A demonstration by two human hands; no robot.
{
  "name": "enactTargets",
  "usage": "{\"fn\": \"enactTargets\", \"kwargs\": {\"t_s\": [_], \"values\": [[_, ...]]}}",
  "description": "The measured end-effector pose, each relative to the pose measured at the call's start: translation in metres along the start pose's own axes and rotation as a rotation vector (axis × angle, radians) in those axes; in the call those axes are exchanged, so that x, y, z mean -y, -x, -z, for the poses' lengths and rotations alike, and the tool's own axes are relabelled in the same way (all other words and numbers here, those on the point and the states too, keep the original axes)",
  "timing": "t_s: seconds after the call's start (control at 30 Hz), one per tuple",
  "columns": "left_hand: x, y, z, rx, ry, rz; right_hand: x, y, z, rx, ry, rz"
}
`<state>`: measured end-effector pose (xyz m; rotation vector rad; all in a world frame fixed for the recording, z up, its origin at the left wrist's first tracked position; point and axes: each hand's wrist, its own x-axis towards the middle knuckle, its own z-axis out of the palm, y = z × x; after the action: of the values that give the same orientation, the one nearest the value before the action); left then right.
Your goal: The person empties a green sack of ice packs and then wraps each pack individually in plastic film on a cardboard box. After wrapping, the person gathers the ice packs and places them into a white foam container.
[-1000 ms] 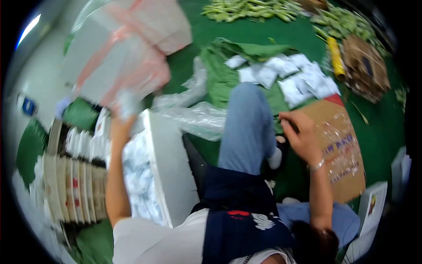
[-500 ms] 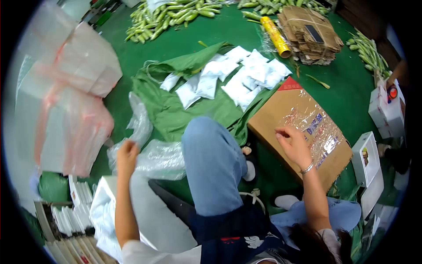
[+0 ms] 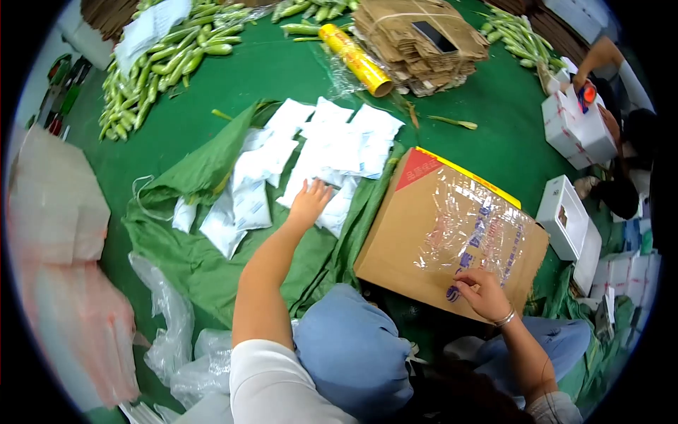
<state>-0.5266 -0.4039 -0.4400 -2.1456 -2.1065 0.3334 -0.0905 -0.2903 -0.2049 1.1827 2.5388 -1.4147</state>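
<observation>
White packets (image 3: 328, 145) lie in a loose pile on a spread green sack (image 3: 275, 265). My left hand (image 3: 311, 201) reaches onto the pile's near side, fingers spread and palm down on the packets. Over the lower right part of a brown cardboard box (image 3: 402, 233) is my right hand (image 3: 482, 293), its fingers curled and thumb near the fingertips. Whether anything small is between those fingers cannot be made out. Clear tape and printed characters cover the box's right side.
Long green vegetables (image 3: 169, 67) lie at the upper left. Flattened cardboard (image 3: 417, 42) with a phone (image 3: 434, 35) stands beyond a yellow roll (image 3: 357, 60). A co-worker's arm (image 3: 600, 60) is beside a white box (image 3: 575, 131). Clear plastic (image 3: 166, 311) lies left.
My left hand has moved from the left side forward onto the packets, fingers now spread. My right hand is still over the box. The view has shifted, bringing the co-worker's arm further in.
</observation>
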Motion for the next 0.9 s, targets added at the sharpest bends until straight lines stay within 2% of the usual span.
{"fn": "enactTargets", "kwargs": {"t_s": [0.03, 0.07, 0.1, 0.17, 0.2, 0.27, 0.3, 0.33, 0.37, 0.47, 0.5, 0.57, 0.6, 0.67, 0.73, 0.77, 0.8, 0.83, 0.9], "values": [[0.0, 0.004, 0.001, -0.006, 0.011, 0.037, -0.001, 0.0, 0.001, -0.015, 0.006, -0.016], [-0.001, 0.009, 0.034, 0.202, -0.032, 0.049, 0.001, -0.001, 0.0, -0.023, 0.014, 0.01], [0.001, 0.023, 0.014, 0.141, 0.155, 0.184, 0.003, 0.001, -0.003, -0.023, 0.016, 0.033], [-0.001, 0.052, 0.044, 0.295, 0.419, 0.481, 0.003, 0.008, -0.004, -0.016, -0.024, 0.034], [-0.003, 0.07, 0.041, 0.243, 0.449, 0.555, 0.003, 0.009, -0.003, -0.013, -0.057, 0.05], [0.005, 0.098, 0.058, 0.192, 0.801, 0.855, -0.004, 0.01, -0.01, 0.046, -0.084, 0.035], [0.014, 0.113, 0.053, 0.031, 1.016, 0.971, -0.005, 0.014, -0.013, 0.109, -0.106, 0.015], [0.015, 0.11, 0.107, -0.041, 1.219, 0.944, 0.005, 0.015, -0.016, 0.102, -0.106, 0.089], [0.014, 0.104, 0.154, -0.053, 1.28, 0.856, 0.021, 0.011, -0.021, 0.089, -0.104, 0.158], [-0.01, 0.059, 0.297, -0.068, 1.475, 0.395, 0.075, -0.005, -0.03, 0.137, -0.318, 0.274], [-0.025, 0.043, 0.331, -0.037, 1.516, 0.312, 0.085, -0.01, -0.034, 0.053, -0.369, 0.369], [-0.07, 0.014, 0.377, 0.085, 1.784, 0.271, 0.102, -0.011, -0.031, -0.159, -0.438, 0.474], [-0.089, -0.002, 0.373, 0.125, 1.824, 0.159, 0.102, -0.011, -0.027, -0.296, -0.472, 0.527], [-0.131, -0.028, 0.384, 0.123, 1.82, 0.015, 0.081, 0.003, -0.005, -0.402, -0.608, 0.382], [-0.152, -0.051, 0.351, 0.047, 1.848, 0.051, 0.036, 0.007, 0.016, -0.387, -0.616, 0.263], [-0.16, -0.053, 0.325, 0.058, 1.842, 0.044, 0.014, 0.003, 0.022, -0.497, -0.541, 0.23], [-0.168, -0.048, 0.294, 0.056, 1.292, 0.167, -0.008, -0.002, 0.026, -0.605, -0.464, 0.195], [-0.175, -0.042, 0.272, 0.041, 0.736, 0.264, -0.02, -0.003, 0.036, -0.614, -0.47, 0.194], [-0.197, -0.034, 0.255, 0.361, 0.613, 0.341, -0.037, -0.011, 0.055, -0.684, 0.192, 0.049]]}}
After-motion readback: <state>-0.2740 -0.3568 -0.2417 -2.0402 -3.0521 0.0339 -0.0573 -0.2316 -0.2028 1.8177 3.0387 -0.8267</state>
